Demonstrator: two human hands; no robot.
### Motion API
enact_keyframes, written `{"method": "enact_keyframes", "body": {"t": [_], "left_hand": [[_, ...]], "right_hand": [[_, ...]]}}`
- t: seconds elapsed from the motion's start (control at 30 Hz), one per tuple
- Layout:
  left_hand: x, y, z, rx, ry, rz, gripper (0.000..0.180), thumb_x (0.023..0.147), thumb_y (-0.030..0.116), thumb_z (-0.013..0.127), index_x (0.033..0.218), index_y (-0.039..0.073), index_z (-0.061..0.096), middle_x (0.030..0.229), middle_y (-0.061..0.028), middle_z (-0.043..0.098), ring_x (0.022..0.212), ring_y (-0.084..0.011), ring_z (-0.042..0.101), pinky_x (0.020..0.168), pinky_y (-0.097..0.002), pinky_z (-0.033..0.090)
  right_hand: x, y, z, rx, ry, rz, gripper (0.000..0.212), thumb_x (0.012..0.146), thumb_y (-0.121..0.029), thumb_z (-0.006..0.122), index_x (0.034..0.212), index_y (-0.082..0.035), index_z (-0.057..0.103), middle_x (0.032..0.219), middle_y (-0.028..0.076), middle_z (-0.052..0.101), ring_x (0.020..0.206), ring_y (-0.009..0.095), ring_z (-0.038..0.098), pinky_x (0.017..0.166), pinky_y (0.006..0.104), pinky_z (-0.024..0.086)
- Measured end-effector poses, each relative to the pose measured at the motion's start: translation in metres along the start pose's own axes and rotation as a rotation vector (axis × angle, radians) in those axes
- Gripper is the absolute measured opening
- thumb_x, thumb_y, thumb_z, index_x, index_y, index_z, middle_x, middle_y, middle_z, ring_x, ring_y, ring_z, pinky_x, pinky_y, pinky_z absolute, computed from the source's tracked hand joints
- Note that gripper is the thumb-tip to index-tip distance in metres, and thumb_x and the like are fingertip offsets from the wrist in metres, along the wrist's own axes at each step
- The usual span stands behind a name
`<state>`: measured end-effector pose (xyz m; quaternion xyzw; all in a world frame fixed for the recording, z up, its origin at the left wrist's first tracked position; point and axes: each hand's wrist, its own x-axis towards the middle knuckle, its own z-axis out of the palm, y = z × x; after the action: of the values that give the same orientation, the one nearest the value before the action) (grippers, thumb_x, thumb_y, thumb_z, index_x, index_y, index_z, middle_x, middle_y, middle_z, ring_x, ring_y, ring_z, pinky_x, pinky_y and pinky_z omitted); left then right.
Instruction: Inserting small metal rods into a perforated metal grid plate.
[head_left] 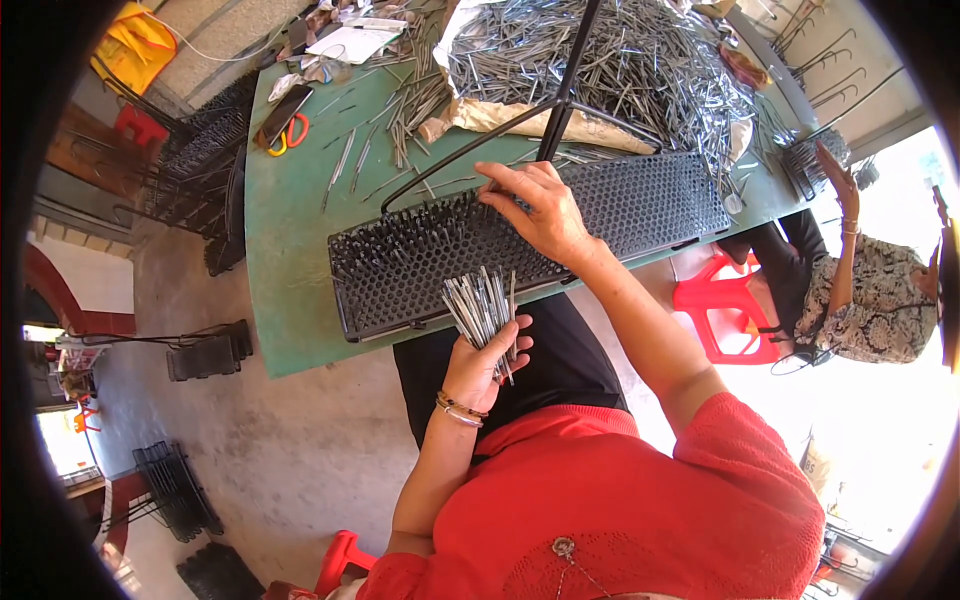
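Note:
My left hand [478, 370] is closed round a bundle of thin silvery metal rods [474, 302], held upright in front of my lap, just short of a black perforated rack [640, 208]. The long rack lies across the near part of the green table, its top full of small round holes. Several short rods [405, 238] stand in the holes on its left part. Over the rack's middle is my right hand [545, 212], thumb and forefinger pinched; whatever is between the fingertips, if anything, is too small to make out.
A large heap of loose rods [620, 70] lies on brown paper at the back. A black metal frame [548, 125] rises behind the rack. Orange-handled scissors [290, 135] and a phone [286, 113] lie at left. Another person [870, 295] sits at right near a red stool [725, 310].

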<state>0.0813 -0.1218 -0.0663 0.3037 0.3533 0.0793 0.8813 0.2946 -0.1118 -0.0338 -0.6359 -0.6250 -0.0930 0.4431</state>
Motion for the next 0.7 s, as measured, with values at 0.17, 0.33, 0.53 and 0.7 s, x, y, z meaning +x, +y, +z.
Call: {"method": "enact_keyframes", "body": {"t": [0.17, 0.33, 0.53, 0.7], "left_hand": [[0.0, 0.001, 0.001, -0.022, -0.008, 0.015, 0.026, 0.089, 0.015, 0.061, 0.113, 0.006, 0.057, 0.108, -0.0072, 0.064, 0.085, -0.0133, 0.063, 0.064, -0.0258, 0.054], [0.0, -0.001, 0.001, -0.033, -0.01, 0.027, 0.026, 0.089, 0.015, 0.061, 0.113, 0.005, 0.057, 0.108, -0.0078, 0.064, 0.087, -0.0135, 0.063, 0.065, -0.0261, 0.054], [0.001, -0.003, 0.0, -0.046, -0.021, 0.03, 0.026, 0.089, 0.015, 0.061, 0.113, 0.005, 0.057, 0.108, -0.0081, 0.064, 0.088, -0.0138, 0.063, 0.066, -0.0266, 0.055], [0.001, -0.003, 0.002, -0.094, -0.023, 0.041, 0.026, 0.09, 0.016, 0.06, 0.113, 0.006, 0.056, 0.108, -0.0083, 0.063, 0.091, -0.0152, 0.062, 0.069, -0.0287, 0.055]], "right_hand": [[-0.002, -0.004, 0.002, 0.014, 0.039, 0.027, 0.035, 0.08, -0.012, 0.067, 0.115, -0.01, 0.059, 0.071, 0.005, 0.06, 0.069, 0.022, 0.057, 0.072, 0.034, 0.042], [-0.011, -0.009, 0.009, -0.046, 0.069, 0.093, 0.031, 0.079, -0.01, 0.069, 0.109, -0.008, 0.064, 0.082, 0.003, 0.067, 0.076, 0.02, 0.061, 0.077, 0.0322, 0.043], [-0.004, -0.013, 0.006, -0.172, 0.026, -0.047, 0.027, 0.08, -0.014, 0.067, 0.107, -0.008, 0.064, 0.107, 0.004, 0.062, 0.094, 0.021, 0.057, 0.083, 0.0354, 0.04], [0.005, -0.014, 0.003, -0.217, -0.04, -0.048, 0.025, 0.082, -0.014, 0.065, 0.106, -0.007, 0.064, 0.112, 0.005, 0.06, 0.097, 0.023, 0.056, 0.084, 0.0362, 0.039]]}}
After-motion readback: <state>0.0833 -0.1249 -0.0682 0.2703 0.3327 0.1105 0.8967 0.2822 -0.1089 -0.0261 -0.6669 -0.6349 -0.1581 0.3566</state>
